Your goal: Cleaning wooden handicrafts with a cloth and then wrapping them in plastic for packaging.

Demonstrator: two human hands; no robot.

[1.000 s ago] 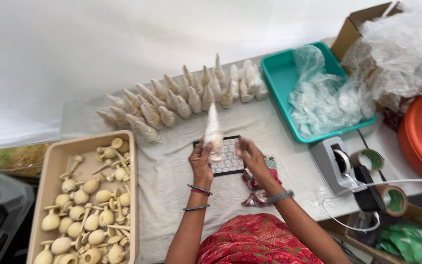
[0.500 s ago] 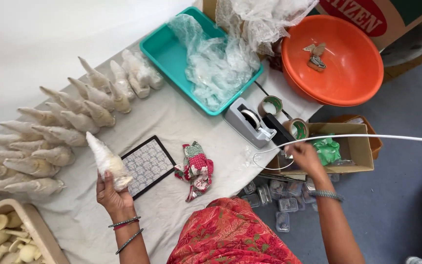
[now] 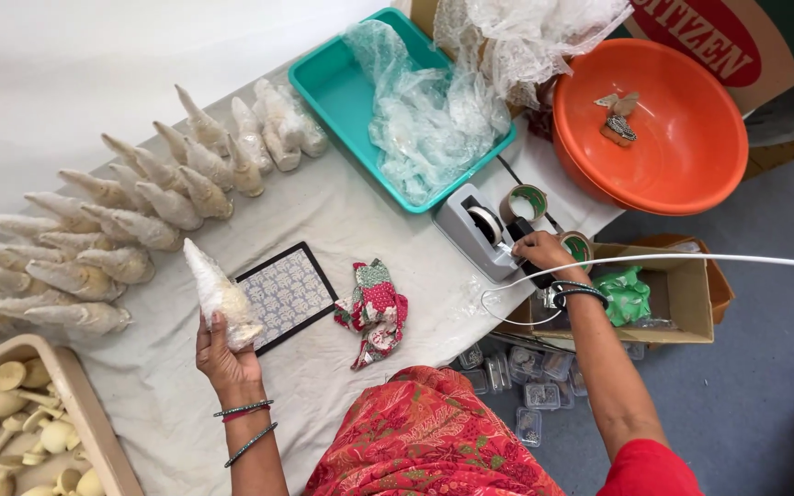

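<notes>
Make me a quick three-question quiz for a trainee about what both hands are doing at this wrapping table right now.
1. True or false: the left hand holds a cone-shaped object wrapped in clear bubble film upright over the white cloth-covered table.
2. Which thing does the right hand touch? A) the round orange plastic basin B) the grey tape dispenser C) the red patterned cloth
3. Fill in: the loose clear plastic film lies in the ____ rectangular tray.

Key: 1 true; 2 B; 3 teal.
</notes>
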